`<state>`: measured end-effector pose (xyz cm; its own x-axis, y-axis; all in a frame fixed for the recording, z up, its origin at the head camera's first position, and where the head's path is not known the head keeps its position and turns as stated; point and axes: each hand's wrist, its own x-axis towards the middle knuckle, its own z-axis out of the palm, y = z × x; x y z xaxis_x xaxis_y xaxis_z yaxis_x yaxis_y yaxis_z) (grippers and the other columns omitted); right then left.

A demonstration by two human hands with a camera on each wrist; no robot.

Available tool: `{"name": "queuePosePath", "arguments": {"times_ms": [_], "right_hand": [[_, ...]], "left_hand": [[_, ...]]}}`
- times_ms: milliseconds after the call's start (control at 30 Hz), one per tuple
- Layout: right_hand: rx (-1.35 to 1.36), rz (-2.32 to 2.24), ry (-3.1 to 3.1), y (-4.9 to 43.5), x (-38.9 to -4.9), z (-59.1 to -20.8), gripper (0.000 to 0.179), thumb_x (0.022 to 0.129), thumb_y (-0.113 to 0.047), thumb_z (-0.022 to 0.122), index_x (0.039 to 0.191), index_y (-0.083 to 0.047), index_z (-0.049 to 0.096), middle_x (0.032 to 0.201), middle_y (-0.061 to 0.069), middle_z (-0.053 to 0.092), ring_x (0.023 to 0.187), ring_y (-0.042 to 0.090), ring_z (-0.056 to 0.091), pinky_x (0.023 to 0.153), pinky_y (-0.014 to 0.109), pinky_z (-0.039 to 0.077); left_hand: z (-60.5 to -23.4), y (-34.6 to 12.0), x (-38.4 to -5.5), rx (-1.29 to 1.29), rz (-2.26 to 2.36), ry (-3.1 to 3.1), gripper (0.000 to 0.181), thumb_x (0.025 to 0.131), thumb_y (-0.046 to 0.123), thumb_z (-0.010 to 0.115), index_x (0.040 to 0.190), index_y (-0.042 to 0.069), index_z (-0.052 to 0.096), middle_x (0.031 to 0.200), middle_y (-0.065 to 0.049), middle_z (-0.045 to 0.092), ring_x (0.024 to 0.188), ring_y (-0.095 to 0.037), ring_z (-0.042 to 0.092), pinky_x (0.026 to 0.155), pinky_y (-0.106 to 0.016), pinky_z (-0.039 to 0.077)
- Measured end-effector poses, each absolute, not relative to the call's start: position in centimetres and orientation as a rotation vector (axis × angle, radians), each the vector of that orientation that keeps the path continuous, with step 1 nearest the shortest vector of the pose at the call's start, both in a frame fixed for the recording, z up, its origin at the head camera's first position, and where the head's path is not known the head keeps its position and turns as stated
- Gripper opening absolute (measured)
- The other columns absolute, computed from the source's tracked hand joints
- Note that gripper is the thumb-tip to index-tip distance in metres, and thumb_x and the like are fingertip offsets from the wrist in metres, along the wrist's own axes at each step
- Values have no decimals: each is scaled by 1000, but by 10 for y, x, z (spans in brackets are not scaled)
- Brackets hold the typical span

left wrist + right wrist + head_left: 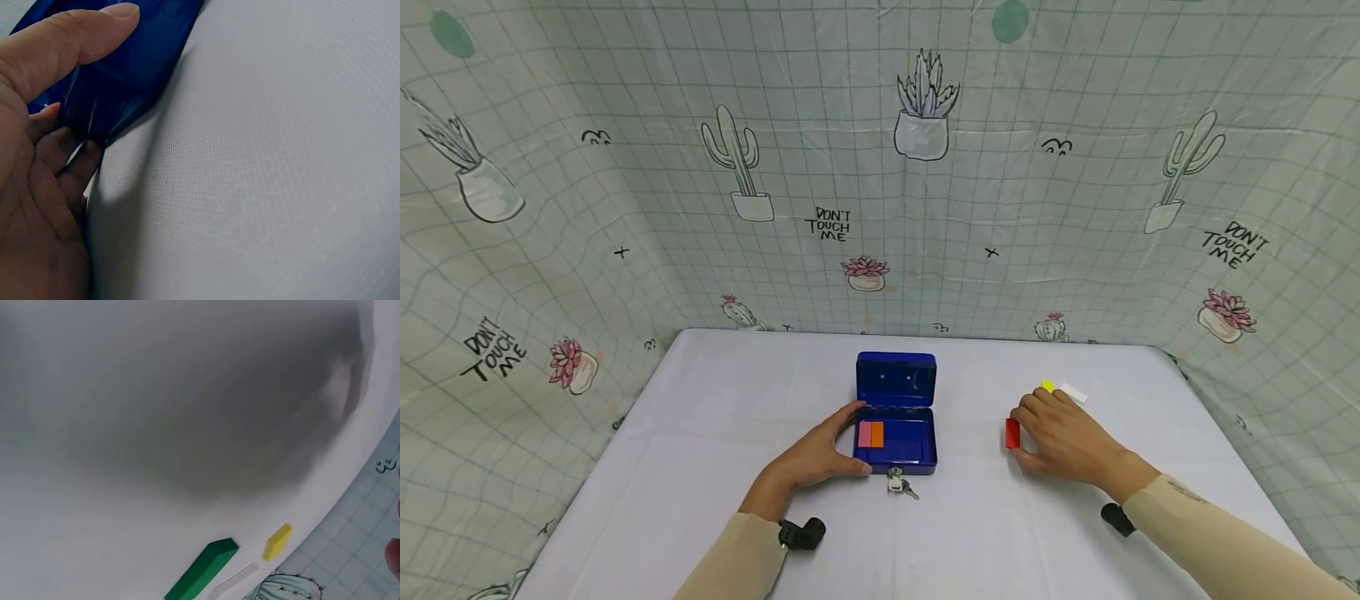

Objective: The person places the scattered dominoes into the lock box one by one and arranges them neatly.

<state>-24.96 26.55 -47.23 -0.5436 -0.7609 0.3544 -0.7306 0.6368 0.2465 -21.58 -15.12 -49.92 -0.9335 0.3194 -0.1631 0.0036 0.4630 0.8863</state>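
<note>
"DON'T TOUCH ME" (828, 225), 3 times across the cactus-patterned cloth (1075, 242)

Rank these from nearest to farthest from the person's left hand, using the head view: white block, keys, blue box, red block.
1. Blue box: touching the left hand.
2. Keys: at the box's near side.
3. Red block: right of the box, in the right hand.
4. White block: farthest right, beyond the right hand.
</note>
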Motion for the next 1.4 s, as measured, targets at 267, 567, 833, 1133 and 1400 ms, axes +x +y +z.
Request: {"name": "queuePosePath", "arguments": {"times_ms": [267, 567, 833, 1133, 1400], "right_hand": [[1213, -115, -2412, 248, -253, -468, 36, 80, -33, 79, 101, -6, 68, 94, 4, 62, 89, 22, 53, 80, 38, 49], [1213, -122, -2455, 232, -256, -467, 39, 83, -38, 79, 105, -8, 70, 97, 3, 64, 93, 22, 54, 82, 37, 48], [1237, -114, -2449, 211, -258, -463, 38, 86, -41, 76, 106, -9, 70, 98, 2, 64, 93, 22, 54, 81, 36, 47], [1264, -85, -2420, 186, -262, -456, 38, 88, -42, 74, 107, -10, 69, 98, 1, 63, 92, 21, 53, 79, 34, 46], [1301, -96, -2395, 153, -260, -454, 44, 89, -47, 75, 111, -9, 70, 99, 2, 65, 92, 22, 54, 78, 33, 45]], "left_hand": [[-500, -151, -215, 286, 1457, 2410, 109, 77, 25, 96, 166, 21, 32, 171, -15, 33, 160, -39, 27, 127, -68, 18], [-500, -150, -215, 283, 1464, 2408, 109, 77, 24, 96, 166, 22, 33, 172, -14, 33, 160, -39, 27, 127, -68, 18], [-500, -150, -216, 281, 1464, 2393, 110, 77, 25, 95, 167, 22, 32, 172, -13, 33, 160, -38, 27, 128, -67, 18], [-501, -151, -217, 273, 1442, 2413, 109, 77, 28, 96, 166, 24, 33, 172, -12, 34, 160, -38, 28, 127, -69, 18], [-497, -153, -216, 288, 1455, 2404, 109, 78, 26, 95, 166, 22, 33, 171, -13, 35, 159, -37, 29, 127, -68, 18]]}}
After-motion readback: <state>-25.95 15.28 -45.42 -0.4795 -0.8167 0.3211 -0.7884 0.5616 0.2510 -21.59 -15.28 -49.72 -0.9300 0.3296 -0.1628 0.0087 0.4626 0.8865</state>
